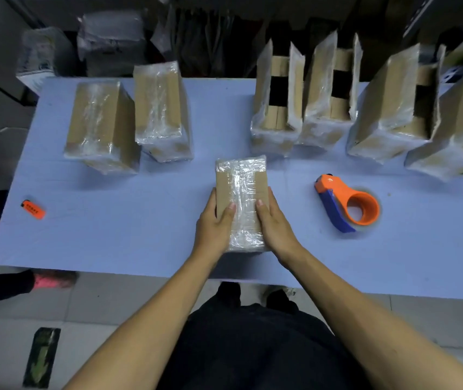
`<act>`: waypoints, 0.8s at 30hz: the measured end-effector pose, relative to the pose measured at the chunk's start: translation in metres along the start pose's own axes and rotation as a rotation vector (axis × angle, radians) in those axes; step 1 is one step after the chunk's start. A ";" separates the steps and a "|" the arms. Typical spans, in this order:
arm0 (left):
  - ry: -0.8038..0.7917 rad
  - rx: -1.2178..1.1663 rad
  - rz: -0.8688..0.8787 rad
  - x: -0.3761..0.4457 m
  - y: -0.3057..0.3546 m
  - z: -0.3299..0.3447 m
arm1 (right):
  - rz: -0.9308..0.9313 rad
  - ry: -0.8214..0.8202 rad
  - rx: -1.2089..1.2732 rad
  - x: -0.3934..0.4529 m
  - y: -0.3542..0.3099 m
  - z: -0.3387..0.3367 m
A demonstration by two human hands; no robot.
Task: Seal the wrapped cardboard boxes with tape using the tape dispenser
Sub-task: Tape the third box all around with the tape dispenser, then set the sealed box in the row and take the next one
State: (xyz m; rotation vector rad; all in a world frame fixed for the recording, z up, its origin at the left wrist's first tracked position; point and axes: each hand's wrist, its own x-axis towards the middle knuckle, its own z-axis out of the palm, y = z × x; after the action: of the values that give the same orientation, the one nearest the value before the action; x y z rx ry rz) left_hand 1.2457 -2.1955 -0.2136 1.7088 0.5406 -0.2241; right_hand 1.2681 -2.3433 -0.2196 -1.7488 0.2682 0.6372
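A plastic-wrapped cardboard box (241,181) stands at the middle of the blue table (140,220), a strip of clear tape running down its closed top. My left hand (215,223) clasps its left side and my right hand (274,223) its right side, thumbs resting on top. The orange and blue tape dispenser (347,204) lies on the table to the right of my right hand, held by nobody. Two closed wrapped boxes (100,125) (162,111) stand at the back left. Several wrapped boxes with flaps up (278,99) stand at the back right.
An orange lighter (33,209) lies near the table's left edge. Plastic-wrapped bundles (112,40) are stacked behind the table. On the floor at the left is someone's foot in a pink shoe (53,278). My own feet are just under the near table edge.
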 end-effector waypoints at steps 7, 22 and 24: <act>0.128 0.181 0.006 0.088 0.037 -0.031 | -0.025 0.095 -0.051 0.078 -0.066 0.029; 0.109 0.404 0.038 0.188 0.095 -0.043 | -0.121 0.178 -0.145 0.132 -0.110 0.047; 0.104 0.432 0.044 0.191 0.098 -0.045 | -0.136 0.166 -0.157 0.134 -0.112 0.045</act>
State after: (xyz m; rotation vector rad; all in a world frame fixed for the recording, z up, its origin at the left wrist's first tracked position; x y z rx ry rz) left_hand 1.4516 -2.1203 -0.2017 2.1597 0.5578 -0.2326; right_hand 1.4214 -2.2490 -0.2074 -1.9563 0.2159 0.4251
